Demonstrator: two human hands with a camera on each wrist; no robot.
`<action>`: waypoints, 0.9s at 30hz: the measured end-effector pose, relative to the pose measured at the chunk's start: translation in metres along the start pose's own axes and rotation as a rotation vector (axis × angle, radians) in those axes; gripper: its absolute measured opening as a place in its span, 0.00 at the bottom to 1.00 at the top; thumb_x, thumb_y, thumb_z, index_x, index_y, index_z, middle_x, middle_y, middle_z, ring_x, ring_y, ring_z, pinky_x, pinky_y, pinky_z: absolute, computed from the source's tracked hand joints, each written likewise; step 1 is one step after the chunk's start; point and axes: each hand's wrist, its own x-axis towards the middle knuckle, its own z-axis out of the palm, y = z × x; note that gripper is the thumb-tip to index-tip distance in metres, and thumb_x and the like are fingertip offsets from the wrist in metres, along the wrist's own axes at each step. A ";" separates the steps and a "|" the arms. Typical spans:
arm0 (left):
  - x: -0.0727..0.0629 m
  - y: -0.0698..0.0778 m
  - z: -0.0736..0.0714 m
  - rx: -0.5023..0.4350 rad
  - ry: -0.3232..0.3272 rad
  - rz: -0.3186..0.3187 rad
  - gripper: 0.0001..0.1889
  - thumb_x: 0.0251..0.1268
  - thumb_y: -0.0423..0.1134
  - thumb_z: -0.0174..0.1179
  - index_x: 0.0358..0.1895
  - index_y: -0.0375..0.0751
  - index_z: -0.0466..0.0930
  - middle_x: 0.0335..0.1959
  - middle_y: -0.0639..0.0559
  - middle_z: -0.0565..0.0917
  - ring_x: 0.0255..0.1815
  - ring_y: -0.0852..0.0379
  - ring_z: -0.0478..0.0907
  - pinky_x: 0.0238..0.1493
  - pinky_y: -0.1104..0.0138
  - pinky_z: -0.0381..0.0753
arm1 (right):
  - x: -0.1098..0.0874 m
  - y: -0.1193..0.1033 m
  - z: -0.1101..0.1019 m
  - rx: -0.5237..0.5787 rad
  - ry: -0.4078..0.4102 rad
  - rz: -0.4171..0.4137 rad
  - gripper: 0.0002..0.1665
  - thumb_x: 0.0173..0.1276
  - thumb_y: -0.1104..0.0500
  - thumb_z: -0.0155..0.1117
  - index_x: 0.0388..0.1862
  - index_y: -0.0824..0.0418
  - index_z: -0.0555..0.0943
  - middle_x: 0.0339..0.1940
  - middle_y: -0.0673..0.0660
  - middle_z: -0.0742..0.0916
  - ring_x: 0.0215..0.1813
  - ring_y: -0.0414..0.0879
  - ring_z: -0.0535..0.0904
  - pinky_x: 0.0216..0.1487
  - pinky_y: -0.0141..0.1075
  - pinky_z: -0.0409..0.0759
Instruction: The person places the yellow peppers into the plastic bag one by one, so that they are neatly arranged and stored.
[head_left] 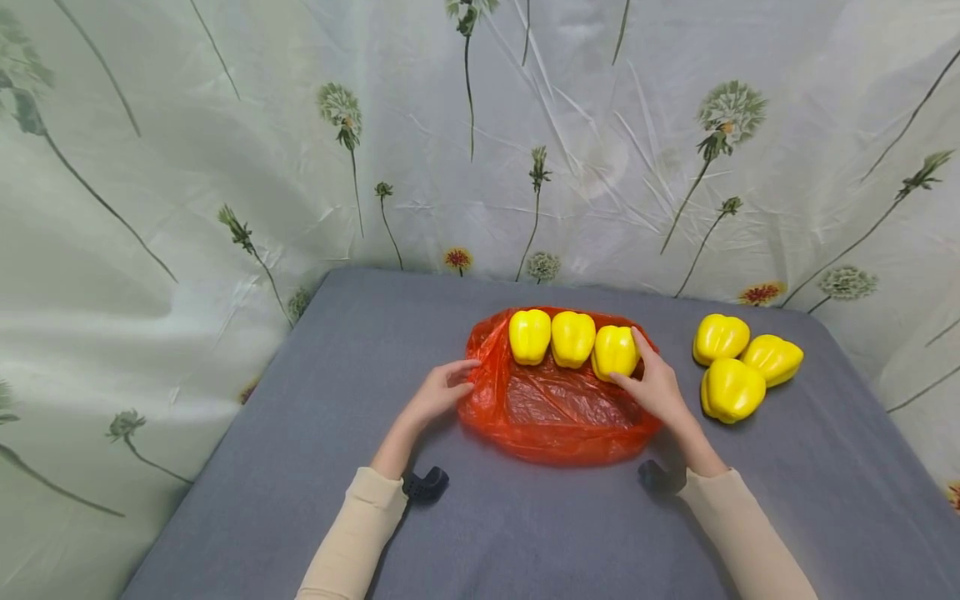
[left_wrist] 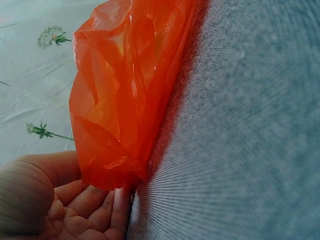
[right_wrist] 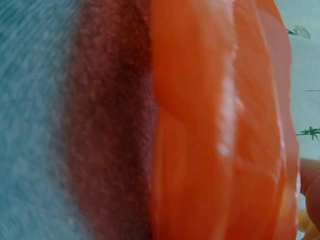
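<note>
Yellow and glossy, with rounded lobes, one pepper [head_left: 613,350] sits inside the far right part of the open red plastic bag [head_left: 558,448], ending a row with two similar peppers [head_left: 529,337]. The right hand [head_left: 658,385] curls its thumb and fingers around this pepper; the left hand [head_left: 437,393] touches the bag's left edge, thumb and fingers apart, and seems to steady it rather than to grip. I judge that the present step is placing this pepper; the next move would call for loosening the right fingers without pushing its neighbour. Right of the bag, three more peppers [head_left: 733,390] lie close together on the grey table [head_left: 315,417]; behind the bag hangs a flowered curtain [head_left: 420,125].
</note>
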 end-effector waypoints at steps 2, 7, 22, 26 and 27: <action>0.000 0.000 0.000 -0.007 -0.003 0.000 0.23 0.62 0.27 0.52 0.62 0.32 0.70 0.59 0.33 0.76 0.60 0.38 0.74 0.63 0.51 0.73 | 0.000 -0.001 0.001 -0.001 0.019 0.000 0.49 0.63 0.57 0.63 0.75 0.67 0.47 0.68 0.75 0.66 0.63 0.67 0.68 0.62 0.59 0.69; 0.001 0.000 0.000 0.005 -0.009 0.003 0.23 0.63 0.28 0.52 0.62 0.33 0.70 0.59 0.33 0.76 0.61 0.38 0.74 0.63 0.51 0.72 | 0.001 -0.002 0.004 0.009 0.056 0.001 0.47 0.63 0.59 0.62 0.74 0.69 0.48 0.67 0.75 0.67 0.64 0.68 0.67 0.63 0.59 0.68; 0.000 0.001 -0.001 0.013 -0.010 0.002 0.23 0.63 0.28 0.52 0.62 0.33 0.70 0.59 0.33 0.77 0.60 0.39 0.75 0.62 0.52 0.74 | -0.021 -0.008 -0.019 0.085 0.042 0.069 0.46 0.67 0.56 0.59 0.75 0.63 0.46 0.67 0.75 0.66 0.58 0.67 0.76 0.53 0.53 0.78; 0.000 0.001 -0.001 0.010 -0.011 -0.004 0.23 0.63 0.28 0.52 0.63 0.33 0.69 0.59 0.34 0.77 0.60 0.39 0.74 0.62 0.52 0.74 | -0.031 -0.010 -0.030 0.115 0.080 0.062 0.45 0.67 0.57 0.59 0.75 0.64 0.48 0.67 0.76 0.66 0.62 0.70 0.71 0.57 0.55 0.73; 0.000 0.001 -0.001 0.006 -0.012 -0.009 0.23 0.63 0.28 0.52 0.63 0.33 0.69 0.59 0.34 0.76 0.61 0.39 0.74 0.62 0.52 0.73 | -0.033 -0.011 -0.033 0.123 0.089 0.062 0.44 0.67 0.57 0.59 0.75 0.65 0.48 0.68 0.76 0.66 0.63 0.71 0.69 0.58 0.57 0.72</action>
